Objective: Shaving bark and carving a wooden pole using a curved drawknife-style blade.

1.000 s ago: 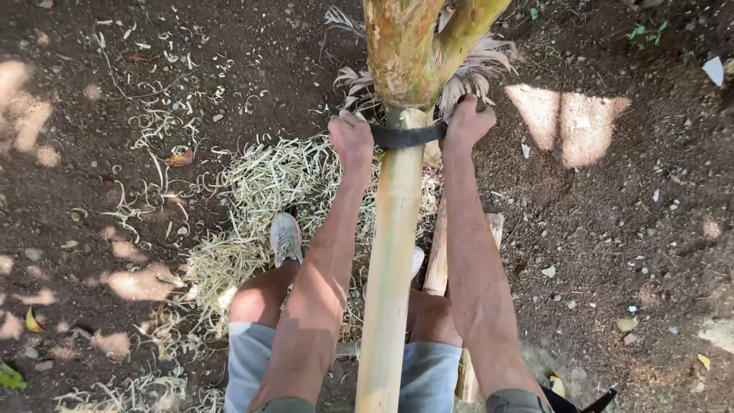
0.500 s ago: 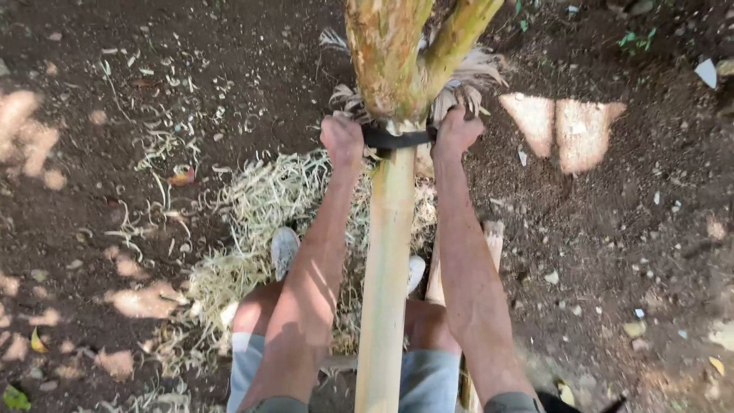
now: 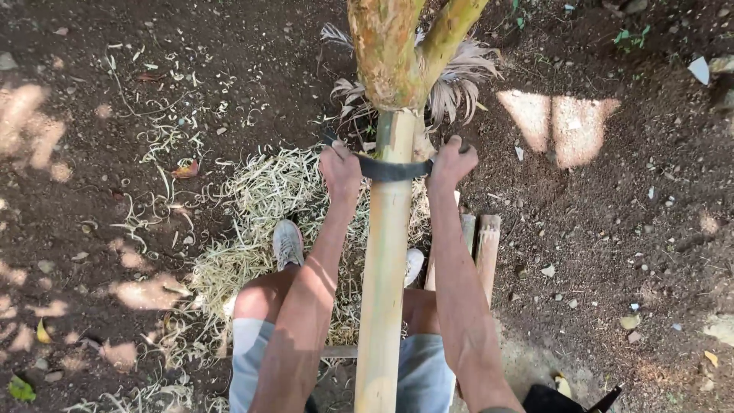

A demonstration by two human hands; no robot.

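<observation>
Two hands are drawing a curved dark blade (image 3: 394, 168) along a pole, farther out than a second ago.

Peeled pale pole (image 3: 382, 283) is running lengthwise from between the knees toward the unpeeled forked end (image 3: 390, 53); left hand (image 3: 340, 167) and right hand (image 3: 451, 162) are each gripping a blade end.

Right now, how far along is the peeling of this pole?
Done: the near length of the pole is stripped pale and smooth, and shavings cover the ground beside the shoes. In hand: the left hand and right hand grip the curved blade across the pole at the bark edge. Left: the mottled bark beyond the blade, including the fork.
</observation>
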